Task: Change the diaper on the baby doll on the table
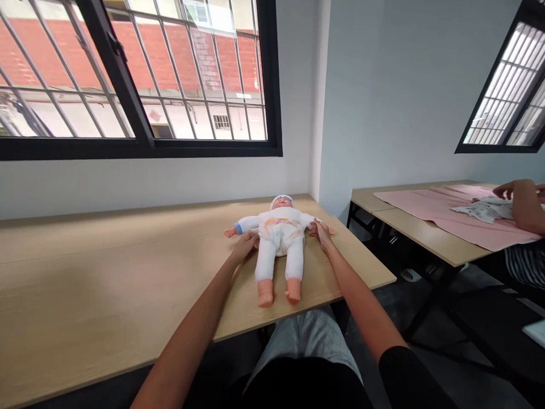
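A baby doll (267, 258) in white clothing lies on its back on the table, its head away from me and its bare feet toward me. Around its hips is a white diaper (281, 232) with a coloured print at the waist. My left hand (247, 244) is closed on the diaper's edge at the doll's left-side hip in view, below the arm with the blue cuff. At the opposite hip, my right hand (322, 234) pinches the diaper's other side, close to the doll's arm. My fingertips are small in view and partly hidden.
The wooden table (128, 284) extends far to the left, and its right edge is near the doll. A second table (383, 218) at right bears a pink cloth (430, 207) and a white garment (485, 209), with another person's arm (528, 207) over it. A barred window is ahead.
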Available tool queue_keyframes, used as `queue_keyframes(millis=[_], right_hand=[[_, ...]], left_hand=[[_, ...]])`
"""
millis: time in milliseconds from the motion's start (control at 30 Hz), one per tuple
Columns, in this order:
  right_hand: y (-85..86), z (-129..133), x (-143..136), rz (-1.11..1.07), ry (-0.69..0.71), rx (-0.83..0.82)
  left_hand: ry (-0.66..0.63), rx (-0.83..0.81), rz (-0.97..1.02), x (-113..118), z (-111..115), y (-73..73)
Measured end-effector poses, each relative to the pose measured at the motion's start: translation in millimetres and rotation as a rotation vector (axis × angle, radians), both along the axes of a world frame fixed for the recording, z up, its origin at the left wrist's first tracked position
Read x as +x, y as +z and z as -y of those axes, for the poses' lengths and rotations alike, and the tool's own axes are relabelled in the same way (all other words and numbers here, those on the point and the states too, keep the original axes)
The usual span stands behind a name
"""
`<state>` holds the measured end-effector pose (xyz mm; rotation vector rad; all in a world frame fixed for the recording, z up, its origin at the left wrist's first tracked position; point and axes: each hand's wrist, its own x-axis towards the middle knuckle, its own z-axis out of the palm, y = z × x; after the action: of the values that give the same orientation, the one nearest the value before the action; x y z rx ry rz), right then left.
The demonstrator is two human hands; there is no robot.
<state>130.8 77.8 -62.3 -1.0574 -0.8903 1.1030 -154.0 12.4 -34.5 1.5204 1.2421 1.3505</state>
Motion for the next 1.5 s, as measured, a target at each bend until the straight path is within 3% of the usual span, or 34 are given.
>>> queue_keyframes(millis=[267,433,533,700,800,900,1000,1067,1133,1200,1300,1400,1500], right_hand=[[4.1,4.9,2.0,-0.019,0.019,-0.018],[6.2,7.3,0.9,-0.011,0.016,-0.027],[7.0,7.9,-1.4,-0.014,-0.009,-0.018],[6.7,7.8,-0.8,-0.002,-0.012,-0.038],[10.0,7.1,0.6,0.021,-0.077,-0.036],[22.4,10.1,-12.9,0.094,-0.192,0.070],[40.1,23.8,-50.8,0.421,-0.139,0.360],[51.1,37.3,-83.8,0.793,0.092,0.559],[60.8,48.3,-113.9,1.149,0.224,0.715],[69.0,52.8,-134.8,1.415,0.300,0.743],[75.9,48.2,-147.5,1.670,0.330,0.661],[75.8,37.7,-148.2,1.803,0.327,0.616],[72.9,30.2,-147.2,1.786,0.279,0.666]], left_hand=[[0.069,-0.021,-0.125,0.3,-3.0,-1.6],[0.192,0.044,-0.157,0.7,-6.3,-8.0],[0.217,0.082,-0.081,-10.3,-11.2,-7.8],[0.116,-0.029,0.116,-36.8,-22.0,0.7],[0.074,-0.033,0.322,-37.5,-23.0,5.5],[0.031,-0.051,0.477,-30.3,-23.2,9.5],[0.002,-0.082,0.564,-27.3,-27.6,10.4],[-0.019,-0.084,0.582,-29.5,-31.2,8.3],[-0.041,-0.075,0.589,-33.6,-33.7,5.3],[-0.053,-0.074,0.601,-37.2,-34.6,3.1],[-0.058,-0.088,0.620,-38.8,-33.4,2.9],[-0.051,-0.081,0.648,-36.4,-31.7,4.4],[-0.052,-0.065,0.714,-32.7,-31.5,4.6]])
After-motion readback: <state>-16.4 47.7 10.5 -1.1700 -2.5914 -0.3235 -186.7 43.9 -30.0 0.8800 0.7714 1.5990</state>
